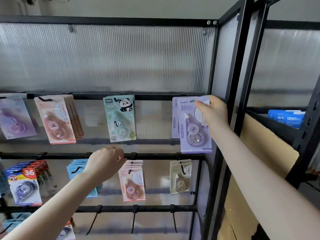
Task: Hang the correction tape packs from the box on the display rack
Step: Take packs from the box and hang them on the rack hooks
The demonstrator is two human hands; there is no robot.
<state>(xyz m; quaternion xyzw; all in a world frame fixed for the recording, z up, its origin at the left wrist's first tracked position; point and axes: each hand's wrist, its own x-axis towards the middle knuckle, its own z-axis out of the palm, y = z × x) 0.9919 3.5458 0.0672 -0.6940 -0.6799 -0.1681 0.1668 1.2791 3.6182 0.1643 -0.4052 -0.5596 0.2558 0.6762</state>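
Observation:
My right hand (213, 115) pinches the top right corner of a purple correction tape pack (194, 129) at the right end of the upper rail (152, 97) of the black display rack. Another purple pack (174, 118) hangs just behind it. My left hand (105, 161) hovers with curled fingers at the middle rail (155, 155), above the pink packs (133, 181), and holds nothing that I can see. The box is out of view.
Other packs hang on the rack: a panda pack (120, 118), pink packs (57, 118), a lilac pack (15, 116), blue packs (78, 172), red-and-blue packs (26, 182), a beige pack (181, 177). Bare hooks (133, 220) stick out of the lowest rail. Cardboard (259, 153) leans at the right.

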